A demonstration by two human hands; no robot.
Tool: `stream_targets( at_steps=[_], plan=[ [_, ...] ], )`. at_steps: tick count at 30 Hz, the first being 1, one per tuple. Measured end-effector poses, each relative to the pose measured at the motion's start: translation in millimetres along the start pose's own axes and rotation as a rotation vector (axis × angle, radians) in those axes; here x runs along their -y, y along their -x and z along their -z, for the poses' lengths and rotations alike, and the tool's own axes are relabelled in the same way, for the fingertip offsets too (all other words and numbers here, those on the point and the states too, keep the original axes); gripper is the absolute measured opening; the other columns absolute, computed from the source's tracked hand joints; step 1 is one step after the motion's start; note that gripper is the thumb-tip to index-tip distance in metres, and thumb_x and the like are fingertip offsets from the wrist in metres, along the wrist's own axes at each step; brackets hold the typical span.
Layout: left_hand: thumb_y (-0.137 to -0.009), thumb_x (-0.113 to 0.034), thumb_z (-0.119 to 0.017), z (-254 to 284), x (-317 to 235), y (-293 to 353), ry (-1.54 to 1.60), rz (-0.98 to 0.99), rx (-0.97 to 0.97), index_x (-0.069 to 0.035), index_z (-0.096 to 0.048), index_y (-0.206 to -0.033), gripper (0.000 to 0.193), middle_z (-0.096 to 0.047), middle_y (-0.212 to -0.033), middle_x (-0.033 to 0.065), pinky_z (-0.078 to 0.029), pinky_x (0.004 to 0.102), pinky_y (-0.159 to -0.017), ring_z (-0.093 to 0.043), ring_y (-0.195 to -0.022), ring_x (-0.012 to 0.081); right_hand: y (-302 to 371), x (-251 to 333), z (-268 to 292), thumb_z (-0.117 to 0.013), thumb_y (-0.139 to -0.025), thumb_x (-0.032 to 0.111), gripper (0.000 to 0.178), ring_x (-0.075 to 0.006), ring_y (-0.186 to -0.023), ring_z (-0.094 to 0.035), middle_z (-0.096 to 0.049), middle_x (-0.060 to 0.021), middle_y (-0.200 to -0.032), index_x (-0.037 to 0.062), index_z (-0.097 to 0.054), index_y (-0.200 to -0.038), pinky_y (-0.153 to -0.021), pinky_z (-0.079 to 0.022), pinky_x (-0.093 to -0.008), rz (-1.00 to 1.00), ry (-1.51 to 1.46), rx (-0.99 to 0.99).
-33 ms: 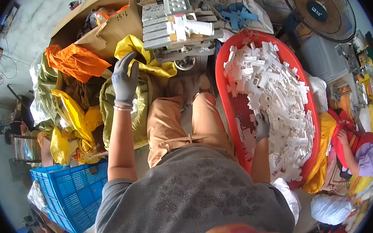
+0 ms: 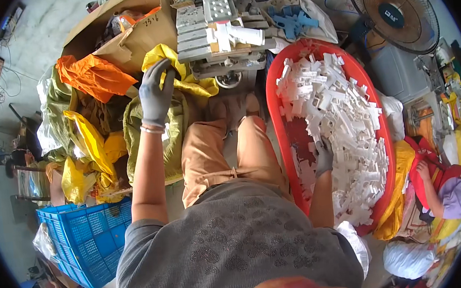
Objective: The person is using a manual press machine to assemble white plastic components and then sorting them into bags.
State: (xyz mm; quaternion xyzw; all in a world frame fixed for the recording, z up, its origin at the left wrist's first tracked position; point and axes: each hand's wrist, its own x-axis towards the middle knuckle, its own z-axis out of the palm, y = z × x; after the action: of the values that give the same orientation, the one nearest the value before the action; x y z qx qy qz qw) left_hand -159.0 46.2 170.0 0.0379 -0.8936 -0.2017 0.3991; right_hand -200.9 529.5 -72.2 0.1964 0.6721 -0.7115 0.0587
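My left hand (image 2: 156, 93), in a grey glove, is raised beside the machine with fingers loosely curved and apart, holding nothing. Behind its fingertips lies yellow cloth-like sheeting (image 2: 196, 86). On the right, my gloved right hand (image 2: 324, 156) reaches into a red oval tub (image 2: 272, 94), its fingers apart and touching a heap of white plastic parts (image 2: 348, 124), many of them toy-gun shaped. Ahead, one white gun-shaped part (image 2: 241, 35) lies on the bed of a metal machine (image 2: 192, 33), below a plate with holes (image 2: 220, 8).
Blue gun-shaped parts (image 2: 292, 21) sit in a white sack behind the tub, near a standing fan (image 2: 393, 14). To the left are a cardboard box (image 2: 146, 34), orange sheeting (image 2: 92, 76) and a blue crate (image 2: 94, 238). Another person's arm (image 2: 431, 187) shows at far right.
My left hand has shifted very slightly forward, still holding nothing. My right hand stays among the white parts in the tub.
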Motion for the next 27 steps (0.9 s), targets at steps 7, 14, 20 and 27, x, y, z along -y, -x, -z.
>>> stream_targets(
  at_steps=[7, 14, 20, 27],
  plan=[
    [-0.078, -0.017, -0.067, -43.1, -11.7, -67.7, 0.101, -0.139, 0.203, -0.007, -0.057, -0.116, 0.04, -0.06, -0.111, 0.0162, -0.047, 0.0374, -0.085, -0.058, -0.102, 0.0326, 7.1, 28.8, -11.1, -0.057, -0.089, 0.008, 0.036, -0.0081, -0.074, -0.053, -0.058, -0.0005, -0.095, 0.0074, -0.05, -0.124, -0.062, -0.048, -0.0205, 0.035, -0.416, 0.234],
    [-0.074, -0.022, -0.073, -66.2, -12.2, -94.6, 0.247, -0.034, 0.356, -0.004, -0.059, -0.111, 0.044, -0.066, -0.099, 0.0147, -0.05, 0.0337, -0.077, -0.065, -0.091, 0.0273, 44.5, 105.8, -43.5, -0.057, -0.089, 0.013, 0.042, -0.0081, -0.07, -0.051, -0.059, -0.0017, -0.098, 0.0076, -0.046, -0.129, -0.059, -0.044, -0.0188, 0.092, -0.36, 0.319],
    [-0.077, -0.02, -0.071, -54.9, -15.5, -84.9, 0.248, 0.046, 0.239, -0.004, -0.059, -0.113, 0.041, -0.067, -0.097, 0.0129, -0.05, 0.0308, -0.078, -0.065, -0.087, 0.0185, 26.6, 179.9, -113.9, -0.055, -0.089, 0.01, 0.04, -0.0082, -0.087, -0.052, -0.056, -0.0014, -0.109, 0.0054, -0.045, -0.128, -0.074, -0.044, -0.0227, 0.235, -0.459, 0.481],
    [-0.073, -0.021, -0.074, -6.8, 36.8, -22.4, 0.219, 0.303, -0.086, -0.002, -0.06, -0.112, 0.045, -0.068, -0.095, 0.0118, -0.05, 0.0299, -0.079, -0.065, -0.088, 0.018, 23.3, 262.0, -234.0, -0.058, -0.086, 0.004, 0.031, -0.0051, -0.073, -0.051, -0.06, -0.0023, -0.1, 0.0069, -0.057, -0.117, -0.063, -0.043, -0.0193, 0.564, 0.094, 0.665]
  ],
)
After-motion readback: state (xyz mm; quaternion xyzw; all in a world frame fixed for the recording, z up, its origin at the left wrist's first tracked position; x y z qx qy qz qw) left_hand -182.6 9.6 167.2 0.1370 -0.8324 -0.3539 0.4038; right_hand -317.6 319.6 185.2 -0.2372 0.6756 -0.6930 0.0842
